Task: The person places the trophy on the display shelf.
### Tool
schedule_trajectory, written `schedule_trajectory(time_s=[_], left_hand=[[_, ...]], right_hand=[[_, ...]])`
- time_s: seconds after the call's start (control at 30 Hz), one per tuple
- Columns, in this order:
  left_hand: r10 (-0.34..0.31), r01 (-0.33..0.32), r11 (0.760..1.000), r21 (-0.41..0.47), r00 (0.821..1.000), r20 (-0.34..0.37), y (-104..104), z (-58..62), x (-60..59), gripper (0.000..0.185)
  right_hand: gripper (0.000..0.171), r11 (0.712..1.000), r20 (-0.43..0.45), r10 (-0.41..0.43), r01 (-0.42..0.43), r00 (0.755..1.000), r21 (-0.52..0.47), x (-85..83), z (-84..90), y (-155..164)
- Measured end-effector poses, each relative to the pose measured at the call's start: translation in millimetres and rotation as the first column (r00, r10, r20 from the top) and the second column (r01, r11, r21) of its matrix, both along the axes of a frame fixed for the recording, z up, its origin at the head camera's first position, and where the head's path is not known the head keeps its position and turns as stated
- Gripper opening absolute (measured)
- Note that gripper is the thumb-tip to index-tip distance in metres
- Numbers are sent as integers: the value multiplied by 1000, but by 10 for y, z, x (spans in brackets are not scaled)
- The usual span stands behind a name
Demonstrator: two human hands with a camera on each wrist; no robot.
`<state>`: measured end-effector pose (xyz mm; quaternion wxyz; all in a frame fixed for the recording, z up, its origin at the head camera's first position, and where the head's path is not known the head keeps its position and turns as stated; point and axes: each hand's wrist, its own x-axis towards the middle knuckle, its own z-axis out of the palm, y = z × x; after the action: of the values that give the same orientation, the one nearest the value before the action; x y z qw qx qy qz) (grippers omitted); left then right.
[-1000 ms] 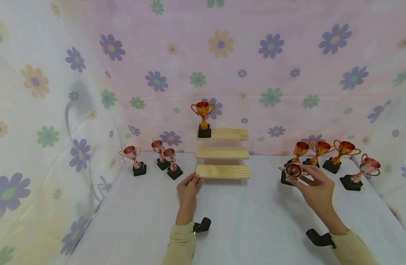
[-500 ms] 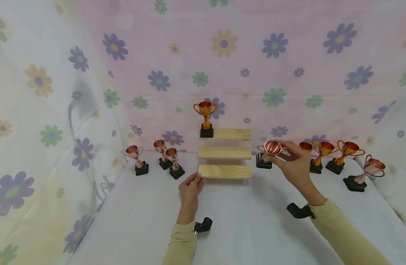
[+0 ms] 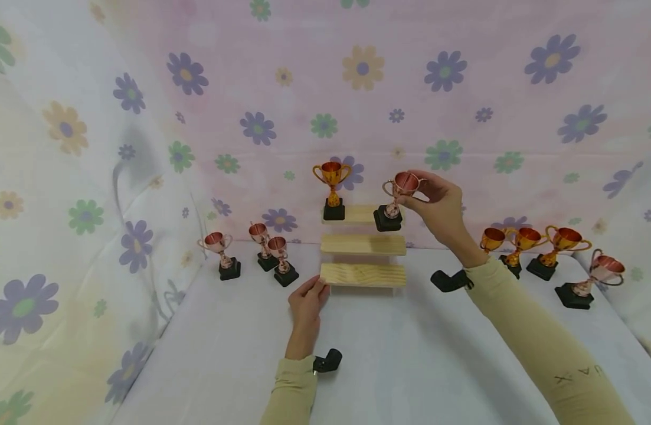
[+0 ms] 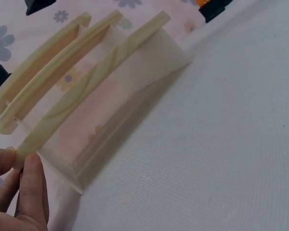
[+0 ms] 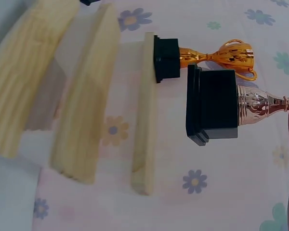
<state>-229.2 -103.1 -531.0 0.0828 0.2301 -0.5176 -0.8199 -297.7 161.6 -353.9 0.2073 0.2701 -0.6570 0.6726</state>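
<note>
Right grip (image 3: 437, 200) pinches the bowl of a copper cup (image 3: 394, 198), whose black base is over the right end of the top step (image 3: 357, 213); from the right wrist view the base seems just off the wood. Left grip (image 3: 306, 298) pinches the left end of the bottom step (image 3: 363, 274) of the wooden stand on the bench (image 3: 399, 354). A gold cup (image 3: 332, 189) stands at the top step's left end.
</note>
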Motion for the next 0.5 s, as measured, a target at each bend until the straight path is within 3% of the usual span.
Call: schedule_trajectory(time_s=[0.2, 0.5], left_hand=[[-12, 12, 1000, 6, 1000, 2, -3, -8, 1, 28], [-5, 5, 1000, 3, 1000, -5, -16, -11, -8, 28]], right_hand=[[44, 1000, 47, 3, -3, 999, -12, -192, 150, -156], [41, 1000, 80, -9, 7, 997, 23, -478, 168, -350]])
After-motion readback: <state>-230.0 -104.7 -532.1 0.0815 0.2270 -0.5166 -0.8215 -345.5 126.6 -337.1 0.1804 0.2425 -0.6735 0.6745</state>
